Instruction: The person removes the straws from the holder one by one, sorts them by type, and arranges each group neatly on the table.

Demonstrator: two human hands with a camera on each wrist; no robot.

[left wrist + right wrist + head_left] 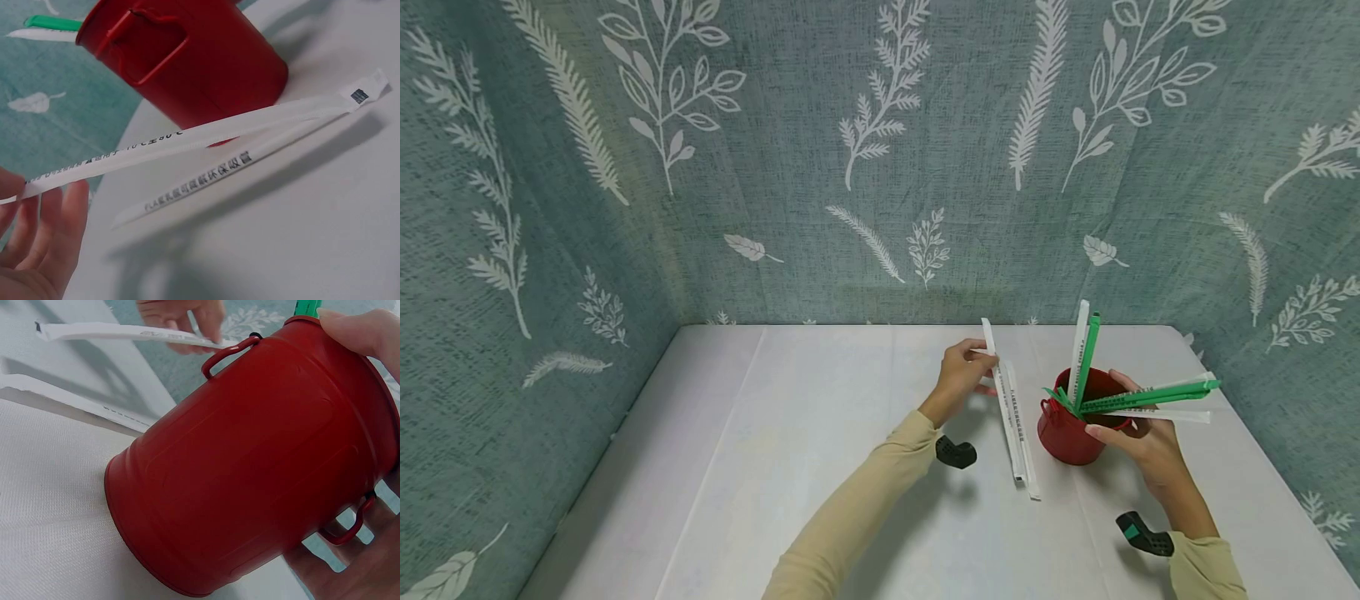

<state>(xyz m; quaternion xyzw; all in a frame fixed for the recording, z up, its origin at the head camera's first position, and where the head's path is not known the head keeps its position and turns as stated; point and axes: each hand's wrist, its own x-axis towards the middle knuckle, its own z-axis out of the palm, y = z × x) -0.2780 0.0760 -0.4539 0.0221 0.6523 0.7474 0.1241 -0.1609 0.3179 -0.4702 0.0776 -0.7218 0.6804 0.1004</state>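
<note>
My left hand (961, 375) pinches a white paper-wrapped drinking straw (1004, 408) near its far end. In the left wrist view the straw (187, 140) slants above the table, with printed lettering along it. A second wrapped straw (200, 184) lies beneath it on the table. With thumb and fingers spread around the upper part, my right hand (1157, 450) holds a red metal bucket (1067, 437) by its side. Small loop handles show on the bucket (250, 462) in the right wrist view. Green straws (1150, 402) and white wrapped ones lean out over its rim.
The white table (790, 450) runs left of the arms and ends at a leaf-patterned grey-green curtain (790, 150). Black devices (955, 452) sit near both wrists. The straws stick out beyond the bucket toward the right table edge.
</note>
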